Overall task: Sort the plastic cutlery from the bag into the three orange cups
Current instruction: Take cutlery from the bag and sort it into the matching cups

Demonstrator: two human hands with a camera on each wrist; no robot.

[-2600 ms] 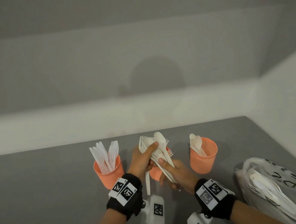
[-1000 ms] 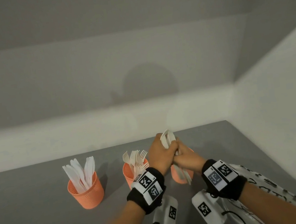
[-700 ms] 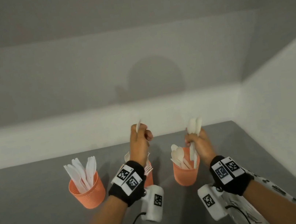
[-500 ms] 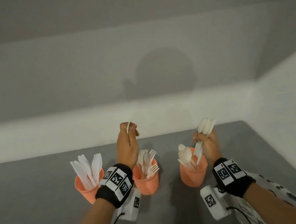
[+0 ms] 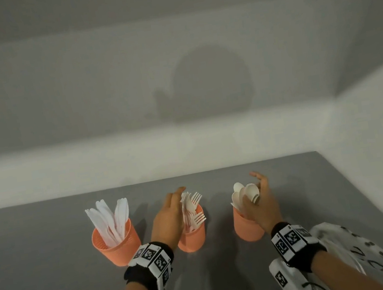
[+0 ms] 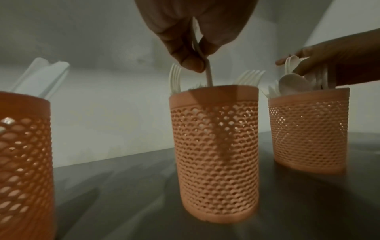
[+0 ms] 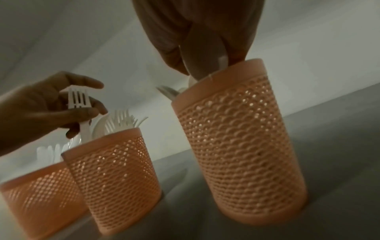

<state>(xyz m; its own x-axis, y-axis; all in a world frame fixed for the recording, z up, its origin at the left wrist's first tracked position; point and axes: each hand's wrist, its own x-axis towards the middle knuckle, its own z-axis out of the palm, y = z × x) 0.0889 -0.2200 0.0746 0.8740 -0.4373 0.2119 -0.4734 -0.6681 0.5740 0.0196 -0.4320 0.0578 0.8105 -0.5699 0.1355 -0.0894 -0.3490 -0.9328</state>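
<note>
Three orange mesh cups stand in a row on the grey table. The left cup (image 5: 118,245) holds white knives (image 5: 112,218), the middle cup (image 5: 192,241) forks (image 5: 196,208), the right cup (image 5: 246,229) spoons (image 5: 239,195). My left hand (image 5: 178,196) is over the middle cup and pinches one fork (image 7: 78,99), whose handle (image 6: 208,76) dips inside the rim. Over the right cup, my right hand (image 5: 257,184) holds a few spoons (image 5: 252,191) with loosened fingers (image 7: 174,63), their handles down in the cup.
The white printed plastic bag (image 5: 366,255) lies at the near right, beside my right forearm. A wall runs along the table's far edge and another along the right side. Bare grey tabletop (image 5: 42,266) lies left of the cups.
My hands split a shared bundle, the left taking a fork and the right the spoons. Both hands were raised above the cups half a second ago and have come down into them.
</note>
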